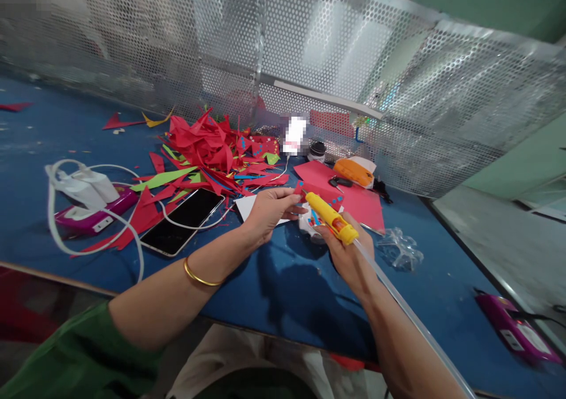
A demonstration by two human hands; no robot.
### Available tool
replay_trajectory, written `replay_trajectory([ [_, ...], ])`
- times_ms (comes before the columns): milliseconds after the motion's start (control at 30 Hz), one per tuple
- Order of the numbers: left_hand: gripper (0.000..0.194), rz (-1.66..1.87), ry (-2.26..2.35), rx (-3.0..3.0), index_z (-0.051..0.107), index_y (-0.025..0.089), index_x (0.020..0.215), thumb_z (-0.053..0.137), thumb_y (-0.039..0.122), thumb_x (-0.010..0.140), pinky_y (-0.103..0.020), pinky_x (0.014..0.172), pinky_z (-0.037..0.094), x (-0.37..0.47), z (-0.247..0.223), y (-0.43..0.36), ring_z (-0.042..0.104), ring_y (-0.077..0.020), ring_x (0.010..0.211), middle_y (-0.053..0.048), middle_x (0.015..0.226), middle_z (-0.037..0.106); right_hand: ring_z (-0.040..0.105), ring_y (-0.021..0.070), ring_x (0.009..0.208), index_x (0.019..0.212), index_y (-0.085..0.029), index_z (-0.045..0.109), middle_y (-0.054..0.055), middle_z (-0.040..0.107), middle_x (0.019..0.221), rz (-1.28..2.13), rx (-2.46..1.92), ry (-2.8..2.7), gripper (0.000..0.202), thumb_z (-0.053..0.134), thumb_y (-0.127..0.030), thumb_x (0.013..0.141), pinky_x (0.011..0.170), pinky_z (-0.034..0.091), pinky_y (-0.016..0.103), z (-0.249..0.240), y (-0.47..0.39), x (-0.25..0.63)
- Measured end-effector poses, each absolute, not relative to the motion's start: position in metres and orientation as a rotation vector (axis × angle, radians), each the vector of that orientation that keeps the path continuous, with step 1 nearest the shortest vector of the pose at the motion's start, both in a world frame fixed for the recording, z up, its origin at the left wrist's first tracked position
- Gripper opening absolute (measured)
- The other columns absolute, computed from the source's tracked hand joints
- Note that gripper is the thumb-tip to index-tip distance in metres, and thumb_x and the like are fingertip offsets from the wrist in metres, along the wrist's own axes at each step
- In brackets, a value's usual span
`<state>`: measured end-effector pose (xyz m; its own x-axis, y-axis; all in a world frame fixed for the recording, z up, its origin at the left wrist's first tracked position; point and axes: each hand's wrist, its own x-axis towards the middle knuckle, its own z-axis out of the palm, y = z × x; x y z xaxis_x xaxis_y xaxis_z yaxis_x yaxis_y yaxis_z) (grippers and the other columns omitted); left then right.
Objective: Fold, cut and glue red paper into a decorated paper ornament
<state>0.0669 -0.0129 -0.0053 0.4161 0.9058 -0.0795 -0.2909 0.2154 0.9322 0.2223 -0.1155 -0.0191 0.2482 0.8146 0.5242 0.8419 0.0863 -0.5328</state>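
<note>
My right hand [349, 254] is wrapped round a yellow glue gun [329, 215], with a long clear glue stick [409, 312] trailing from its back end over my forearm. The gun's nozzle points at a small red paper piece [325, 194] with blue bits on it. Pinched at its left end, that piece is held by my left hand [273, 210]. Just below the paper, a white container [306, 225] with blue and orange bits is partly hidden by my right hand. Whether nozzle and paper touch, I cannot tell.
A heap of red paper scraps [207, 142] lies at the back left, near a black-screened phone [183, 221] and a purple power strip [95, 210] with white chargers. Red sheets [365, 207], an orange case [354, 172] and clear plastic [401, 249] are to the right. Perforated metal [309, 39] borders the table.
</note>
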Motion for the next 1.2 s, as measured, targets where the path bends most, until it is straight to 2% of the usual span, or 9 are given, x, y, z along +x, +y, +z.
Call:
replay_trajectory([
  [633, 0.008, 0.949, 0.752, 1.024, 0.077, 0.016, 0.083, 0.072, 0.02, 0.077, -0.023, 0.06, 0.05, 0.0676, -0.0057, -0.0132, 0.071, -0.0133, 0.064, -0.006, 0.086, 0.077, 0.048, 0.0154, 0.057, 0.083, -0.023, 0.059, -0.001, 0.059, 0.068, -0.055, -1.719, -1.541, 0.04, 0.059, -0.063, 0.086, 0.055, 0.035, 0.028, -0.0223, -0.1147, 0.2251],
  [800, 0.011, 0.96, 0.738, 1.028, 0.076, 0.017, 0.083, 0.075, 0.024, 0.075, -0.024, 0.061, 0.05, 0.068, -0.0081, -0.0118, 0.072, -0.0146, 0.066, -0.005, 0.084, 0.077, 0.047, 0.015, 0.056, 0.082, -0.023, 0.059, -0.002, 0.058, 0.068, -0.07, -1.714, -1.532, 0.04, 0.06, -0.063, 0.085, 0.055, 0.034, 0.027, -0.0218, -0.1152, 0.2245],
  [1200, 0.007, 0.97, 0.764, 1.023, 0.076, 0.017, 0.082, 0.07, 0.018, 0.081, -0.023, 0.059, 0.05, 0.0679, -0.0061, -0.0118, 0.072, -0.0135, 0.065, -0.005, 0.083, 0.077, 0.047, 0.0154, 0.055, 0.08, -0.023, 0.059, -0.001, 0.057, 0.065, -0.09, -1.702, -1.548, 0.043, 0.057, -0.066, 0.086, 0.054, 0.034, 0.027, -0.0194, -0.116, 0.2212],
])
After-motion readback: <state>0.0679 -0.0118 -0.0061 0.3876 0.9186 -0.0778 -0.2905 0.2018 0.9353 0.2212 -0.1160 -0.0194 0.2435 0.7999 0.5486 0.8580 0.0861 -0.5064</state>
